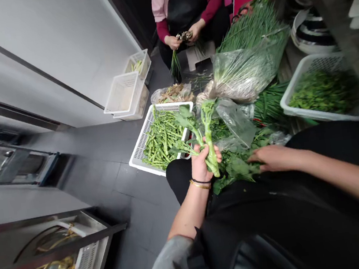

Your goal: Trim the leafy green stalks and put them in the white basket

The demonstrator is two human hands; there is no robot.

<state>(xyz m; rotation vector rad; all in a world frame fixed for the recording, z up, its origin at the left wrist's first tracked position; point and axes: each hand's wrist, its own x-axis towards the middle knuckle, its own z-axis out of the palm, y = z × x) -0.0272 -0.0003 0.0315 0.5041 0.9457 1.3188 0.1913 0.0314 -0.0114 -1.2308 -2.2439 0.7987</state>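
My left hand (202,163) is wrapped round stalks of Chinese broccoli (210,141), held upright above my lap, with a thick pale-green stem at the front and leaves at the top. On the right, my right hand (273,157) reaches into a heap of loose leafy greens (237,168) by my knees. Its fingers are stretched out among the leaves, their tips partly hidden. Just beyond my left hand stands a white basket (141,151) of trimmed green stalks (163,139). A clear plastic bag (236,122) lies over part of the heap.
Opposite me a person (187,8) sits holding scallions (174,64). A large bagged bundle of scallions (246,67) lies at right centre. Beside it stands a white basket of greens (323,92). White crates (123,93) line the wall. A metal shelf (97,239) stands at lower left.
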